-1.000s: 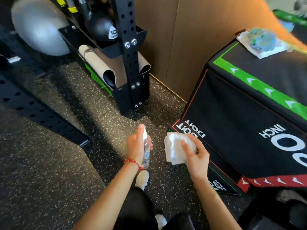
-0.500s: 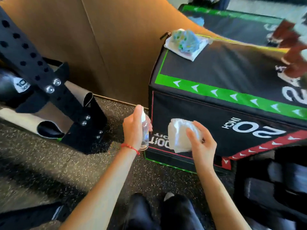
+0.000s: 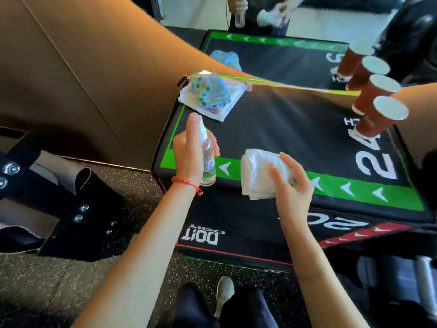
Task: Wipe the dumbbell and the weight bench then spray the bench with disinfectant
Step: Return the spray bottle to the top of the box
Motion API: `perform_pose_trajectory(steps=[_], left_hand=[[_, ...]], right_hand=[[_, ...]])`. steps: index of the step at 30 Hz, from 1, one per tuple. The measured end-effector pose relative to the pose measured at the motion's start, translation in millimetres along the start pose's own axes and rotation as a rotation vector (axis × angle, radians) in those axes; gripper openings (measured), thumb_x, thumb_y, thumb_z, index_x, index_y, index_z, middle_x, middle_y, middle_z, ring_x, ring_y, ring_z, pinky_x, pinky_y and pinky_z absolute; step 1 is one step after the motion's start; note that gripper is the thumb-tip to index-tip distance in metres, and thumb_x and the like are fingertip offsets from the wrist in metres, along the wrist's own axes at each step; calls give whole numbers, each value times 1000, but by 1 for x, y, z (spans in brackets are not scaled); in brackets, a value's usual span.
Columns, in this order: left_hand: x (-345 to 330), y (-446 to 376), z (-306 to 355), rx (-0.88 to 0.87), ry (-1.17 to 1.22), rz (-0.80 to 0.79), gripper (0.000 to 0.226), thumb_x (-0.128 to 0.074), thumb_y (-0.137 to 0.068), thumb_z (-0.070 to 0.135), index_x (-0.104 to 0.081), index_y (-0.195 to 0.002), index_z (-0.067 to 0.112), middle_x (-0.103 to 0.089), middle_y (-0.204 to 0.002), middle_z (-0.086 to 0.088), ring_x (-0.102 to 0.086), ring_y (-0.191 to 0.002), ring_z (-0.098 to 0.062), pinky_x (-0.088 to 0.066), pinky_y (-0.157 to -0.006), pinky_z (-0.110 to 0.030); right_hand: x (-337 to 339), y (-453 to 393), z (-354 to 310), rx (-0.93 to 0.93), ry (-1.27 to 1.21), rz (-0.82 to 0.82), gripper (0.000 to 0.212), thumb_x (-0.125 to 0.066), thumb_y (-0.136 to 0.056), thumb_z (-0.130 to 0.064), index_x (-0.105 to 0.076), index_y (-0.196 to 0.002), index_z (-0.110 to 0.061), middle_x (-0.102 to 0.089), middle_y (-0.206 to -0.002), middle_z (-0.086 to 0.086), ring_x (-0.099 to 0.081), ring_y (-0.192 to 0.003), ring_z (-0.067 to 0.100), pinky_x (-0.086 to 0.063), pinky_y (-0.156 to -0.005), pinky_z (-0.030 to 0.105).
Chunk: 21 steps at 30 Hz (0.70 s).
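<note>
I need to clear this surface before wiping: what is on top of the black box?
On the black box: a dotted packet lying on a white cloth at the far left corner, and red paper cups at the right. What the cloth and cups cover cannot be seen.

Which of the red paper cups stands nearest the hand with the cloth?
The frontmost red cup, standing on the white "24" print; the other cups sit farther back from the right hand.

**Count of things in view**

Two hands: left hand [image 3: 189, 157], right hand [image 3: 293, 185]. One clear spray bottle [image 3: 208, 159]. One white cloth [image 3: 260, 176]. One black plyo box [image 3: 295, 129] with green border. Four red paper cups [image 3: 376, 95] in a row. One dotted packet [image 3: 208, 91] on one white sheet [image 3: 227, 107]. One red bracelet [image 3: 186, 183].
</note>
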<state>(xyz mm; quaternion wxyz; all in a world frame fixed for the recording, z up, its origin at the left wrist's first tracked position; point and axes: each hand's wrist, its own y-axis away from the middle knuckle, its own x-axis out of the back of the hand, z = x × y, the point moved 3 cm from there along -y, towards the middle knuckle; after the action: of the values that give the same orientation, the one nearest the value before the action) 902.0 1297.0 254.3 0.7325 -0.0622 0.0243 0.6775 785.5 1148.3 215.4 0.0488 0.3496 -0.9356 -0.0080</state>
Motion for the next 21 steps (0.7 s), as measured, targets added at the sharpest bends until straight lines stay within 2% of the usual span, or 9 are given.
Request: perform_pose_trajectory(steps=[2, 6, 10, 14, 18, 21], left_hand=[[-13, -16, 1, -1, 23, 13, 72, -33, -84, 47, -49, -51, -14, -45, -36, -6, -45, -41, -15, -39, -48, -21], [-34, -44, -2, -14, 44, -12, 67, -35, -85, 45, -51, -51, -10, -44, -34, -4, -44, -41, -15, -39, -48, -19], [-45, -65, -10, -37, 37, -43, 67, -35, -87, 45, -49, -49, -8, -45, -34, -2, -44, -39, -14, -39, -49, -18], [-48, -78, -21, -33, 32, -51, 60, -35, -92, 40, -47, -45, 5, -46, -35, -1, -46, -39, -12, -39, -49, -18], [-47, -80, -33, 3, 13, -80, 58, -35, -85, 44, -49, -47, 3, -46, -35, 0, -45, -41, -15, -40, -51, -21], [-45, -78, -38, -36, 2, -118, 60, -36, -79, 53, -50, -47, 4, -49, -39, -1, -47, -44, -17, -41, -53, -22]], right_hand=[[-1, -21, -2, -3, 28, -4, 24, -64, -83, -22, -64, -104, -31, -64, -109, -17, -54, -100, -9, -41, -85, 11], [-8, -51, -1, -37, 76, 26, 26, -65, -81, -24, -65, -107, -30, -65, -107, -13, -57, -94, 2, -43, -86, 20], [-20, -68, 2, -88, 138, 25, 29, -65, -80, -27, -64, -109, -31, -64, -102, -15, -55, -86, 3, -41, -81, 18], [-33, -69, 6, -116, 192, 26, 31, -64, -81, -29, -63, -112, -31, -64, -107, -13, -56, -94, 7, -43, -87, 21], [-39, -68, 10, -94, 306, 22, 34, -65, -82, -30, -61, -115, -31, -63, -114, -10, -55, -105, 10, -43, -95, 27], [-42, -66, 11, -55, 396, 28, 39, -64, -83, -33, -57, -121, -32, -60, -119, -7, -52, -110, 10, -39, -90, 21]])
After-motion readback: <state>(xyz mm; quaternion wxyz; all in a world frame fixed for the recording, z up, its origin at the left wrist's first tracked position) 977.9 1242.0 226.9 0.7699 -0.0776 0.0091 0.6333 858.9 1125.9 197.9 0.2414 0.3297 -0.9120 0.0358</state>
